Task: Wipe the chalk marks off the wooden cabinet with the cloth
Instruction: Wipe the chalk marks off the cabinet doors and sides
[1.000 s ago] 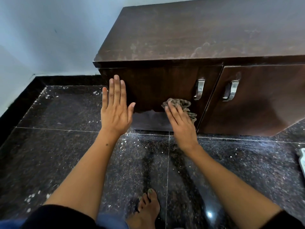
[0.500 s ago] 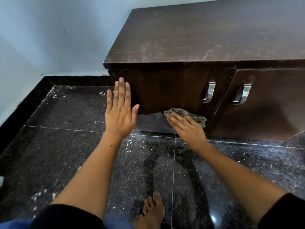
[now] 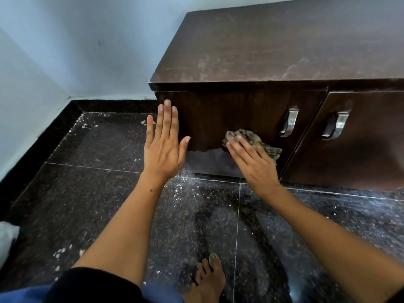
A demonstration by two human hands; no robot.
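You have one view only, a wide-angle camera worn on your head, so no second view shares the scene. It looks forward and steeply down, from above and in front of the wooden cabinet, close enough that both your forearms reach in from the bottom edge. Your left hand and right hand sit near the middle of the picture. The cabinet fills the upper right, seen from over its top and slightly from its left. The dark floor fills the lower half, and the wall the upper left. Your bare foot shows at the bottom edge.
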